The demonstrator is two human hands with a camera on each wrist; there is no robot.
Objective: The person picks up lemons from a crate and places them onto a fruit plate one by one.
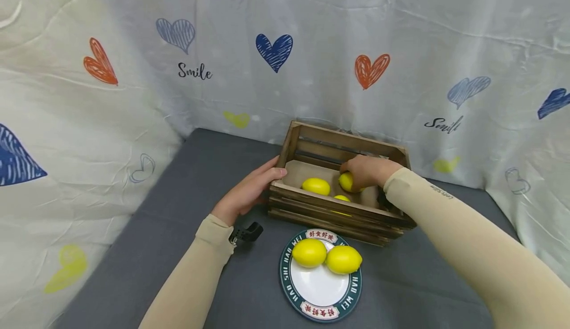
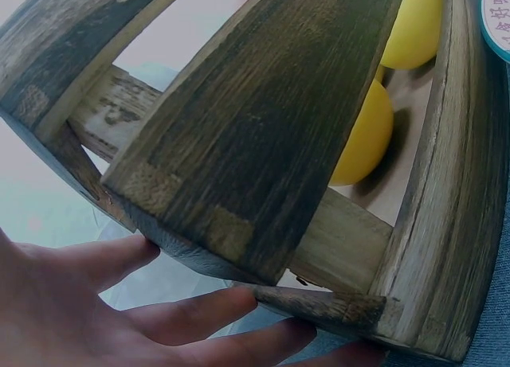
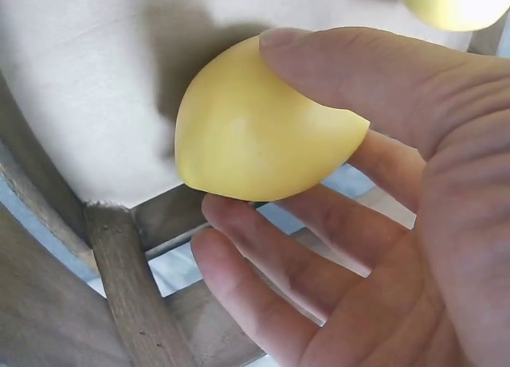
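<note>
A brown slatted wooden crate (image 1: pixel 329 208) stands on the table with several yellow lemons inside. My right hand (image 1: pixel 367 168) reaches into it and holds one lemon (image 3: pixel 255 128); in the right wrist view the thumb lies on top and fingers curl beneath. My left hand (image 1: pixel 251 188) touches the crate's left end, its fingers (image 2: pixel 199 311) fairly straight against the slats in the left wrist view. Two more lemons in the crate, one whole-looking lemon (image 1: pixel 316 186) and one partly hidden lemon (image 1: pixel 342 198), lie left of the right hand.
In front of the crate sits a round white plate (image 1: pixel 318 289) with a green lettered rim, bearing a left lemon (image 1: pixel 309 253) and a right lemon (image 1: pixel 344 259). Dark grey cloth (image 1: pixel 178 210) covers the table. A pale curtain (image 1: pixel 320 37) printed with hearts hangs behind.
</note>
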